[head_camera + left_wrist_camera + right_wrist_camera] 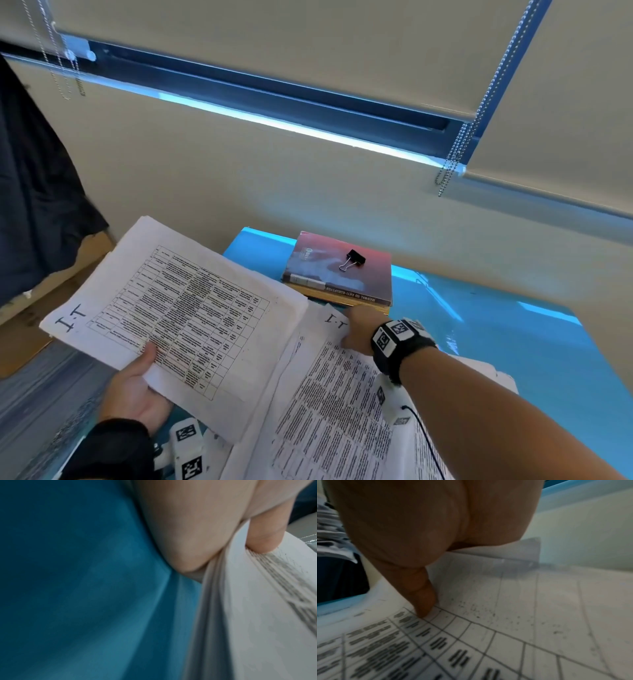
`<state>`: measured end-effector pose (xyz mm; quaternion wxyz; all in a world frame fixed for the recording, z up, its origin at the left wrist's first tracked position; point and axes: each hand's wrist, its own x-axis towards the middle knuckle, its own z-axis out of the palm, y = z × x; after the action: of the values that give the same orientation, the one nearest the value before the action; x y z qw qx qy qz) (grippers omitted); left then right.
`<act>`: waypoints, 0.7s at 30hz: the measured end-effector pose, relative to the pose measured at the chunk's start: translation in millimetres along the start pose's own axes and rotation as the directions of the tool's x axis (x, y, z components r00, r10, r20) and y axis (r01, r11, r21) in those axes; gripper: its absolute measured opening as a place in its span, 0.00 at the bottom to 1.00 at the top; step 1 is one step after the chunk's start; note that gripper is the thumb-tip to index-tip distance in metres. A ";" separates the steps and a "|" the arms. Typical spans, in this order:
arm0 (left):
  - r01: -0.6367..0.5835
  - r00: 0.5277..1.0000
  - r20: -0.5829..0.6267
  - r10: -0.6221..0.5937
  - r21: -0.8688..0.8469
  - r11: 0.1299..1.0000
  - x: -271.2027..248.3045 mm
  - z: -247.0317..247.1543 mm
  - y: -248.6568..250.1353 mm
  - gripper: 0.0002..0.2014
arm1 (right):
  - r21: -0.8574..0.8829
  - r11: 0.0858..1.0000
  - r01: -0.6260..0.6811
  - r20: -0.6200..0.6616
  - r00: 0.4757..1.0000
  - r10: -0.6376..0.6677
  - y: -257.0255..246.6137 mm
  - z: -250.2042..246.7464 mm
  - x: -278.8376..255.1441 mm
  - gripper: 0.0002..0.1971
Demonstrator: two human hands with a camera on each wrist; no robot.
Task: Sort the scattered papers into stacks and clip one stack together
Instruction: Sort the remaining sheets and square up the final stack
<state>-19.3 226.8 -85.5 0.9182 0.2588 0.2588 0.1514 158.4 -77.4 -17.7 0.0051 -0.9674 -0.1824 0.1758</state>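
Fingers of the left hand curl under a thick stack of papers, thumb on top w/ the printed table, holding it lifted at near left, tilted, "I.T" handwritten on its left corner. Left wrist view shows the thumb pressed on the sheet edges, blue cloth beside it. Right hand reaches fwd to the loose papers on the table; thumb tip touches the top sheet's grid, and a raised corner of paper shows under the other fingers, but whether they pinch it can't be told. That sheet also reads "I.T" near the hand. Binder clip, black w/ silver arms, lies on a red book at the far side of the blue table, just beyond the right hand.
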 end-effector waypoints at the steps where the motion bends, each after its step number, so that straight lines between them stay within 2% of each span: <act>1: -0.002 1.000 0.003 0.002 0.007 1.000 0.3 0.2 -1.0 0.16 | -0.002 1.000 -0.027 -0.003 1.000 0.027 2.7 -0.2 1.0 0.16; 3: -0.004 1.000 0.011 0.003 0.014 1.000 -0.2 2.0 -1.4 0.17 | -0.006 0.998 -0.064 -0.004 0.998 0.064 6.8 0.1 0.8 0.14; 6: 0.000 1.000 0.020 0.001 -0.003 1.000 -0.9 2.8 -1.6 0.13 | 0.035 0.995 -0.096 -0.014 0.995 0.097 7.0 2.2 1.4 0.15; 9: 0.019 1.000 -0.022 -0.019 0.008 1.000 -0.1 1.4 -0.7 0.17 | 0.077 0.986 -0.149 -0.008 0.989 0.150 4.7 1.1 0.8 0.17; 12: 0.029 0.998 -0.047 -0.029 0.012 0.999 -1.9 3.4 0.3 0.11 | 0.058 0.978 -0.200 0.009 0.980 0.200 9.6 -1.6 -1.5 0.10; 13: 0.031 0.998 -0.046 -0.030 0.011 0.999 -2.7 3.8 0.9 0.13 | 0.049 0.976 -0.211 0.021 0.977 0.211 11.4 -3.3 -3.7 0.08; 16: 0.022 0.998 -0.064 -0.023 -0.013 1.000 -3.5 4.4 1.2 0.25 | 0.071 0.977 -0.199 0.040 0.980 0.196 16.5 -4.7 -5.0 0.13; 19: 0.031 0.997 -0.068 -0.031 -0.011 0.999 -6.1 6.1 2.1 0.19 | 0.092 0.983 -0.159 0.070 0.986 0.153 16.2 -12.0 -12.6 0.12; 21: 0.038 0.998 -0.050 -0.037 0.025 0.999 -7.0 6.9 2.4 0.24 | 0.114 0.987 -0.117 0.083 0.991 0.108 18.0 -16.4 -20.2 0.09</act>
<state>-21.6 223.2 -76.3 0.9107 0.2620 0.2883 0.1373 152.7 -100.5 3.2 0.0453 -0.9666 -0.1167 0.2234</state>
